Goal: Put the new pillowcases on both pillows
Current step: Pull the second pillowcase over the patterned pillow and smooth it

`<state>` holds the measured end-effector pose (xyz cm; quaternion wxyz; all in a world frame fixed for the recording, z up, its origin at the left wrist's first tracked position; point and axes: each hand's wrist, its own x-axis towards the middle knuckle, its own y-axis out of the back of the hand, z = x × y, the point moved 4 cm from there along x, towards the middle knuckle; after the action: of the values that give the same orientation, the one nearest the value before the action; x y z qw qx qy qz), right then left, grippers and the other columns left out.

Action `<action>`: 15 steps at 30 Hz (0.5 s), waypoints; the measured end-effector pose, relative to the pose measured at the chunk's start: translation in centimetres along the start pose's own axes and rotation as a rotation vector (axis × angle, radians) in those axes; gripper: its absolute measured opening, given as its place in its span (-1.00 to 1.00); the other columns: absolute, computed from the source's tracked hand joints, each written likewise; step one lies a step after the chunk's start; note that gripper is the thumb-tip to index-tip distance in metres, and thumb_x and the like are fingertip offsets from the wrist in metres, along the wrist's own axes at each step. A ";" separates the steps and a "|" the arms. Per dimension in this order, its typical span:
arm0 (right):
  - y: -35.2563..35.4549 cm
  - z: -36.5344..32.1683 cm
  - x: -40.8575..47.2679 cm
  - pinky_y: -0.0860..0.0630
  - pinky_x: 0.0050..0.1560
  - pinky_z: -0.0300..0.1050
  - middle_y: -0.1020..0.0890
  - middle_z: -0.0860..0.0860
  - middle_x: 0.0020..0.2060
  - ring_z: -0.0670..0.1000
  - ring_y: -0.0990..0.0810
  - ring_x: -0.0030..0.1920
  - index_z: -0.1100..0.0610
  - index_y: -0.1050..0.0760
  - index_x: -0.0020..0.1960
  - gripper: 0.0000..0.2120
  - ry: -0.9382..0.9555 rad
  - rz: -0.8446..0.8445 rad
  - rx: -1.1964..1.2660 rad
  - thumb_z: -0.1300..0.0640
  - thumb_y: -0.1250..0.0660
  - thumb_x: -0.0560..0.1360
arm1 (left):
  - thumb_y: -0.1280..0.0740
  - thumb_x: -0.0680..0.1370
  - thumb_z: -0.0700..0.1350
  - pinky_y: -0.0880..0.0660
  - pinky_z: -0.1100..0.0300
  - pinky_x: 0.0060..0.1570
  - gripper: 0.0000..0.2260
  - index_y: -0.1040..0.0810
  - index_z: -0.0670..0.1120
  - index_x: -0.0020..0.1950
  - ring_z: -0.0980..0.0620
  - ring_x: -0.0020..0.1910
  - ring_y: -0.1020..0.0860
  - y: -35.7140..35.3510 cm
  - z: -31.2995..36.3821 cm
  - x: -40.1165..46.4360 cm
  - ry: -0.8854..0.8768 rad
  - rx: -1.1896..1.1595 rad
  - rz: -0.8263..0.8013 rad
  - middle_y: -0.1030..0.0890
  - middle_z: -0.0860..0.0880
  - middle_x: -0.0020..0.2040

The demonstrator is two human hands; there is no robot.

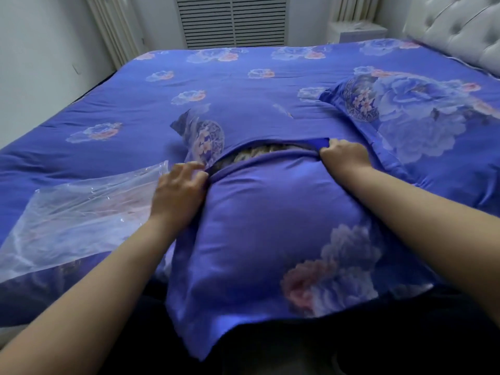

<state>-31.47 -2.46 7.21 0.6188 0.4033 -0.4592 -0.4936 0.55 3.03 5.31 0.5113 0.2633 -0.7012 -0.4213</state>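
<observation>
A pillow in a blue flowered pillowcase (270,228) lies at the near edge of the bed, right in front of me. At its far end the case gapes, and a strip of the patterned pillow (265,154) shows inside. My right hand (345,154) grips the right end of the opening's edge. My left hand (178,193) rests at the left end of the opening with its fingers spread and loosely bent. A second pillow (411,117) in a matching blue case lies to the right, near the headboard.
The bed (243,85) is covered with a blue flowered sheet. A clear plastic bag (81,209) lies on it left of my left hand. A tufted white headboard (460,31) stands at the right, and a slatted radiator cover (232,20) at the far wall.
</observation>
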 end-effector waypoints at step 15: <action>-1.0 -0.1 0.2 -0.43 0.04 -0.01 -0.53 0.18 0.23 0.21 -0.51 0.21 0.20 -0.45 0.28 -0.65 -0.136 -0.166 0.102 0.30 -0.05 0.56 | -0.25 0.53 0.05 -0.44 0.06 -0.12 -0.76 -0.59 -0.08 -0.01 -0.23 0.07 -0.55 -1.8 -3.2 4.0 0.274 -0.040 -0.361 -0.58 -0.18 0.09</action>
<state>-31.56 -2.81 6.23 0.5220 0.4363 -0.4897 -0.5453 2.12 -2.11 6.15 0.5232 0.4291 -0.5583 -0.4800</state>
